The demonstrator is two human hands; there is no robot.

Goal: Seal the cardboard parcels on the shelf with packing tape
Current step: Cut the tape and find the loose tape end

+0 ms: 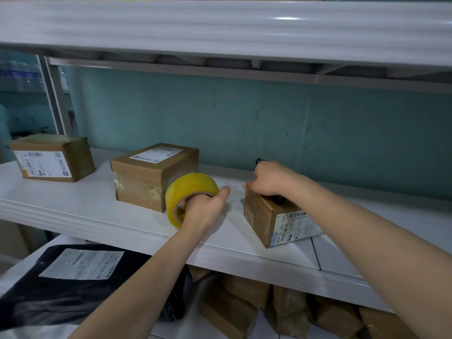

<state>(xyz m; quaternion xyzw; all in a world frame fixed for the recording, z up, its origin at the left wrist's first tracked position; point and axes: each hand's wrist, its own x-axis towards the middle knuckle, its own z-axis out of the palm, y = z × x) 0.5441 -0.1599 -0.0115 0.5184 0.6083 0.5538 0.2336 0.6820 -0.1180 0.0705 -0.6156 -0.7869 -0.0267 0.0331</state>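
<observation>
Parcel point(259, 216) closed | left hand point(204, 209) fingers grasp tape roll point(190, 185) | right hand point(269, 179) fingers clench dark tool point(278, 198), perhaps cutter, on it

You're in a parcel storeroom: white metal shelves point(85, 211) carry labelled brown cardboard boxes point(52, 157) at ten o'clock, with plain brown cartons point(234, 311) heaped at five.

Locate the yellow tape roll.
Head view, left of centre: the left hand grips the yellow tape roll, in front of the middle box and left of the small box under the right hand.
</observation>
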